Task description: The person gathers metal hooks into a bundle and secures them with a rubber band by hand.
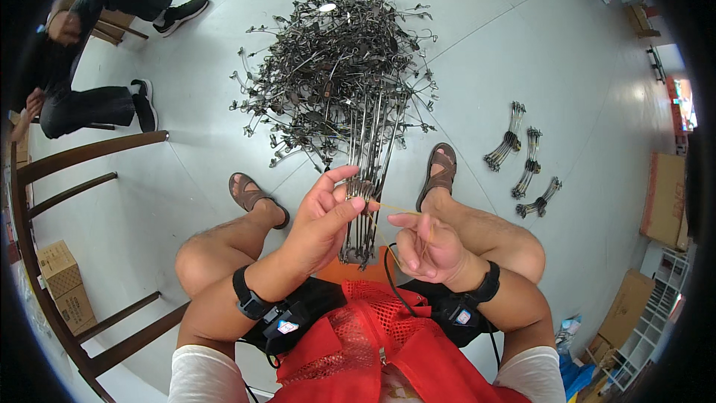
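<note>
My left hand (pixel 330 207) grips a bundle of thin metal rods (pixel 366 179) at its middle, held upright between my knees, with clip-like fittings at the lower ends. A yellow rubber band (pixel 386 235) runs from the bundle to my right hand (pixel 430 246), which holds it stretched between curled fingers, just right of the bundle. Beyond my hands a large tangled heap of metal rods with fittings (pixel 330 61) lies on the floor; the top of the bundle overlaps its near edge.
Three small rod bundles (pixel 534 162) lie on the floor at the right. A wooden chair frame (pixel 84 157) and cardboard boxes (pixel 64 285) stand at the left. Another person's legs and shoes (pixel 145 103) show at the upper left. More boxes (pixel 663 201) line the right side.
</note>
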Demonstrator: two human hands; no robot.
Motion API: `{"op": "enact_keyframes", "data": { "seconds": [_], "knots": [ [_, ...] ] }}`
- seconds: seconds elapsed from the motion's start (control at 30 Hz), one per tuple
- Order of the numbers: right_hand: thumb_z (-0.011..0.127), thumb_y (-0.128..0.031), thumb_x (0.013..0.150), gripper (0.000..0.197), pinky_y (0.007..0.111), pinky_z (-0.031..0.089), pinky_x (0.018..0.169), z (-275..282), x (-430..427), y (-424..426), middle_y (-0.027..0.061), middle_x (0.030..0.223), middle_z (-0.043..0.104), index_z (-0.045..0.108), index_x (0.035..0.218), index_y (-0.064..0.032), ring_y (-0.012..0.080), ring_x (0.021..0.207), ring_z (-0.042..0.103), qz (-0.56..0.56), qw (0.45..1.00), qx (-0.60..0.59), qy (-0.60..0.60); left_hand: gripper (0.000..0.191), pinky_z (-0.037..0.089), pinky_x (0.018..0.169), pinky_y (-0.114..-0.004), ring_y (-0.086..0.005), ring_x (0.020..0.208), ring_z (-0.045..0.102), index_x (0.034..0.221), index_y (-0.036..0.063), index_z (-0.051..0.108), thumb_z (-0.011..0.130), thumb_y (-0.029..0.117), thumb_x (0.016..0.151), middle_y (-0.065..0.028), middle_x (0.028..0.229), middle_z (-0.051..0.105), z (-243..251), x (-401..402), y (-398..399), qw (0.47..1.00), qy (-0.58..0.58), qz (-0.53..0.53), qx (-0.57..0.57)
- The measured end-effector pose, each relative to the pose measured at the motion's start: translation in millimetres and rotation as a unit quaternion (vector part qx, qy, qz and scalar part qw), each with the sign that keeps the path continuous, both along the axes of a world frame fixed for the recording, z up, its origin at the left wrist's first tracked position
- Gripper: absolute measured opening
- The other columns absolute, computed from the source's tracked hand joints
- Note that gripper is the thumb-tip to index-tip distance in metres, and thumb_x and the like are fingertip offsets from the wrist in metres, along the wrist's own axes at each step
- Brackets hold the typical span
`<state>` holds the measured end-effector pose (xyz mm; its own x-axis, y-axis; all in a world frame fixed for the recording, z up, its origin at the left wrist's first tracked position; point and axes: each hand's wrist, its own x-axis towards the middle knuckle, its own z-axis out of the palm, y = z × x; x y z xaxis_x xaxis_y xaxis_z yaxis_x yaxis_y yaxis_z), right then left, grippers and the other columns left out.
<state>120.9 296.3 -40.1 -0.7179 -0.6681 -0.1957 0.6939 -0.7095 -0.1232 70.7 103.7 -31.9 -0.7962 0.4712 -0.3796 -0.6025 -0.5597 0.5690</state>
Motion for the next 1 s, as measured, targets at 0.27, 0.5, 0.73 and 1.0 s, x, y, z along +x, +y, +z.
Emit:
{"op": "enact_keyframes", "data": {
  "seconds": [0.27,0.5,0.73,1.0],
  "knots": [
    [0.043,-0.036,0.092,0.039,0.022,0.025,0.032,-1.2,-29.4,-0.4,0.0062,0.049,0.049,0.056,0.078,-0.0015,0.0086,0.031,0.033,0.093,0.963,0.224,-0.116,0.049,0.042,0.08,-0.023,-0.0105,0.091,0.053,0.122,0.0019,0.029,0.057,-0.002,0.081,-0.0072,0.098,0.055,12.6,8.9,-4.6,0.988,0.079,-0.086,-0.103],
    [0.05,-0.028,0.09,0.033,0.019,0.025,0.033,23.1,-27.5,10.0,0.0043,0.05,0.048,0.058,0.077,0.0018,0.0065,0.033,0.033,0.066,0.967,0.245,-0.01,0.045,0.04,0.081,-0.022,-0.0095,0.092,0.051,0.119,0.0016,0.029,0.055,-0.004,0.082,-0.0077,0.099,0.055,-3.2,10.6,-6.8,0.972,0.133,-0.097,-0.165],
    [0.053,-0.016,0.086,0.017,0.018,0.026,0.033,21.1,-19.1,-4.4,0.0032,0.055,0.052,0.059,0.081,-0.0001,0.0063,0.036,0.038,0.196,0.922,0.333,0.037,0.05,0.041,0.08,-0.022,-0.0108,0.092,0.054,0.121,0.0026,0.029,0.056,-0.005,0.08,-0.0072,0.098,0.056,0.0,8.3,-9.3,0.984,0.09,-0.113,-0.104],
    [0.053,-0.013,0.082,0.016,0.021,0.03,0.033,-6.2,-25.4,-12.9,0.0028,0.054,0.05,0.058,0.077,0.0011,0.0084,0.036,0.042,0.121,0.856,0.501,0.029,0.051,0.037,0.082,-0.029,-0.0154,0.085,0.055,0.119,0.0038,0.035,0.063,0.003,0.077,-0.0048,0.086,0.059,-1.0,19.4,-5.7,0.92,0.228,-0.132,-0.29]
  ]
}}
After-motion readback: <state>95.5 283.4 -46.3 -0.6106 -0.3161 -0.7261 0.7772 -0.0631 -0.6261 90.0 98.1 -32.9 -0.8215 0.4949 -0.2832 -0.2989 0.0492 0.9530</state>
